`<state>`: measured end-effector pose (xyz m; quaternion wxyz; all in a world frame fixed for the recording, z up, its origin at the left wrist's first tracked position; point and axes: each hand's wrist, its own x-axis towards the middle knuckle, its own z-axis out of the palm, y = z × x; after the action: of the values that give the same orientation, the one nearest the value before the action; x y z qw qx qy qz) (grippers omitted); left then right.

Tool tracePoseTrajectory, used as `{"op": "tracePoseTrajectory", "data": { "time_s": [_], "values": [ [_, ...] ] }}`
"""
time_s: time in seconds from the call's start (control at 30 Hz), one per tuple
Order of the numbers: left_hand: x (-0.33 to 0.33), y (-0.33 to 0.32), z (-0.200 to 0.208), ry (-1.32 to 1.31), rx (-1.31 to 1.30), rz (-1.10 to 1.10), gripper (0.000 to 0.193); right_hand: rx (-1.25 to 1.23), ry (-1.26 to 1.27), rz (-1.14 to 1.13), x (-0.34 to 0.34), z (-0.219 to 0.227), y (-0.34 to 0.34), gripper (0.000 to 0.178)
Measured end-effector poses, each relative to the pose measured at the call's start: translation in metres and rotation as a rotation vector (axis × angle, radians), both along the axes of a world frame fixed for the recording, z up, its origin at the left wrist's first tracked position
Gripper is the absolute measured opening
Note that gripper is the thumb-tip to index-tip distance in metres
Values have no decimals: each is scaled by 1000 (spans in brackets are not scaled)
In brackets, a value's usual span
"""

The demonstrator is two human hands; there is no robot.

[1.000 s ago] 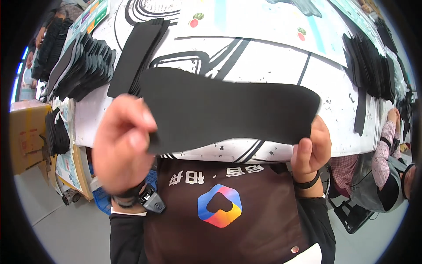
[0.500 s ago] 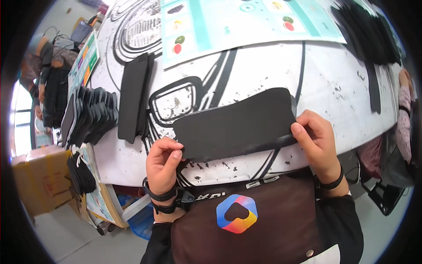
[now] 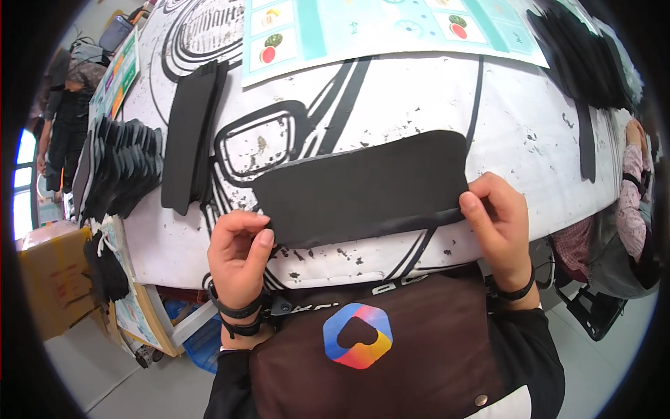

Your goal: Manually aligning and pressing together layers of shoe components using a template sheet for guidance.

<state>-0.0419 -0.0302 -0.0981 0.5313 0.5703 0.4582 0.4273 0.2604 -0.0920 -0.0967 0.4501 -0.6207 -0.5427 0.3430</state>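
Centre of frame: a long flat black foam sheet with rounded ends point(image 3: 366, 185) lies on the white table printed with bold black line art point(image 3: 530, 119), spanning between both hands. The left hand point(image 3: 239, 257), lower left of centre, pinches the sheet's left end, thumb on top, fingers curled under. The right hand point(image 3: 499, 227), right of centre, clamps the right end, where the near edge looks folded into a thin doubled strip. Hands well apart, one at each end.

Upper left: a stack of similar black foam strips point(image 3: 188, 133), with a fanned pile of black pieces point(image 3: 122, 167) beyond. Top centre: a pale teal chart with fruit pictures point(image 3: 391, 28). Far right: a seated person's sleeve point(image 3: 631, 202).
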Motion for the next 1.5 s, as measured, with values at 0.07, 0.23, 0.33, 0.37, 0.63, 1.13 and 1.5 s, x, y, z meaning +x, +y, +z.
{"op": "tracePoseTrajectory", "data": {
  "time_s": [0.07, 0.23, 0.33, 0.37, 0.63, 1.13, 1.5],
  "values": [
    [0, -2, -3, 65, 29, 29, 12, 109, -277, 23, -3, 4, -2, 10],
    [0, -3, -2, 235, 41, -37, 14, 151, -388, 72, 0, -3, 1, 5],
    [1, -6, -4, 226, 85, 13, 12, 148, -458, 78, 0, -4, -1, 4],
    [-2, -7, -5, 222, 117, 5, 13, 140, -533, 69, 1, -2, -2, 5],
    [1, -9, -8, 246, 251, 18, 21, 151, -631, 38, -2, -2, -1, 8],
    [5, -2, -6, 368, 236, -16, 26, 80, -619, 27, -4, -5, -7, 8],
    [2, 0, -6, 385, 268, 8, 27, 49, -620, 29, -7, -1, -6, 8]
  ]
}}
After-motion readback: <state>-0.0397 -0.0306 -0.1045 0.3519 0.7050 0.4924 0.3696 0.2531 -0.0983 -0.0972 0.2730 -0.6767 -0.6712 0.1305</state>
